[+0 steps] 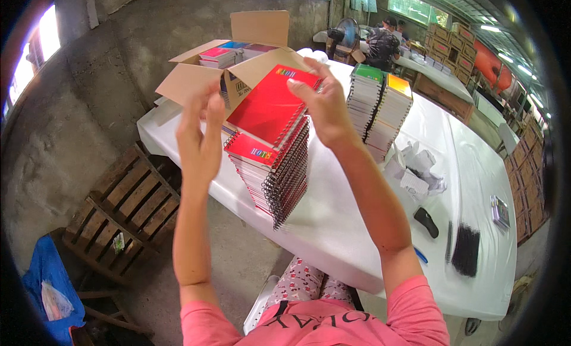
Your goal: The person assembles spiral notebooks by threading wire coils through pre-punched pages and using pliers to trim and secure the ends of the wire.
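A tall stack of red spiral notebooks (253, 148) stands at the near edge of the white table, black wire spirals facing right. Above its far part, a red spiral notebook (270, 105) lies tilted, its far end toward the open carton (247, 84). My right hand (324, 105) grips this notebook at its far right corner, thumb on the cover and fingers hidden underneath. Left of the notebook, my left hand (202, 129) is raised, slightly blurred, with fingers loosely bent and apart and nothing visible in them. Inside the carton sit notebooks with pink and blue covers (217, 53).
Green- and yellow-topped notebook stacks (380, 90) stand right of my right hand. Crumpled paper (416, 170), a black object (426, 222), a blue pen-like item (421, 255) and black wire spirals (466, 251) lie on the table (339, 227). A wooden pallet (128, 203) leans left. Another person (383, 46) sits behind.
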`<action>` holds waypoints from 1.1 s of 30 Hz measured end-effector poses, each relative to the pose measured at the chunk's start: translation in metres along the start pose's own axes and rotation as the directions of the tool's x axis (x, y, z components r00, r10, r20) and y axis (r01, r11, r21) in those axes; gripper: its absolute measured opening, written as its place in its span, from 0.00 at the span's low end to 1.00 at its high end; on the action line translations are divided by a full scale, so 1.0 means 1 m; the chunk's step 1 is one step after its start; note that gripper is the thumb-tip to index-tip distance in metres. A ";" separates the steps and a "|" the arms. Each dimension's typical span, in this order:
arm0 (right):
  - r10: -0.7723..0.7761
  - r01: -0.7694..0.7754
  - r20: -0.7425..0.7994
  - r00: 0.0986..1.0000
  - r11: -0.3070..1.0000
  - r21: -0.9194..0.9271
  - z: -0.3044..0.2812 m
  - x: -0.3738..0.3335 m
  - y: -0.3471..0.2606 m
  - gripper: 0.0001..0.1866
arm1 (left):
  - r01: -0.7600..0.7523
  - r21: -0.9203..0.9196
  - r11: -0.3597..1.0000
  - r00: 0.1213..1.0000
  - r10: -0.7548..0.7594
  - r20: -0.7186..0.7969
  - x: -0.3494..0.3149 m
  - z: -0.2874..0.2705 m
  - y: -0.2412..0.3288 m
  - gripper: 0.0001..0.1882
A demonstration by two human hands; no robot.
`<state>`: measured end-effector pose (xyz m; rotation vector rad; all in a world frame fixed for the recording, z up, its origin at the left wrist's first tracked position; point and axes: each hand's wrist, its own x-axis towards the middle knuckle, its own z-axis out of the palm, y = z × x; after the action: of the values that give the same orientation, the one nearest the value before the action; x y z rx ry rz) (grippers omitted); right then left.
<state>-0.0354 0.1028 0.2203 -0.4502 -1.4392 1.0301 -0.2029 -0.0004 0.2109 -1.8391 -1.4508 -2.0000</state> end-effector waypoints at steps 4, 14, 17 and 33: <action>-0.070 0.115 0.094 0.993 0.737 -0.666 -0.004 -0.009 0.034 0.31 | 0.178 -0.224 0.958 0.983 -0.186 -0.015 -0.040 0.022 -0.031 0.26; 0.007 -0.021 -0.050 0.999 0.956 -0.293 -0.006 -0.022 0.061 0.29 | 0.264 -0.445 0.856 0.915 -0.368 -0.165 -0.049 0.043 -0.042 0.34; 0.008 -0.015 -0.067 0.998 0.994 -0.106 0.002 -0.027 0.077 0.27 | 0.417 -0.463 0.782 0.879 -0.476 -0.013 -0.046 0.046 -0.035 0.37; 0.062 -0.063 -0.202 0.977 0.998 0.001 0.010 -0.034 0.075 0.21 | 0.329 -0.475 0.816 0.894 -0.431 -0.121 -0.052 0.056 -0.041 0.35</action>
<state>-0.0612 0.1128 0.1419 -0.5900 -1.2532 1.0003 -0.1702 0.0312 0.1367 -1.4451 -1.4800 -2.8378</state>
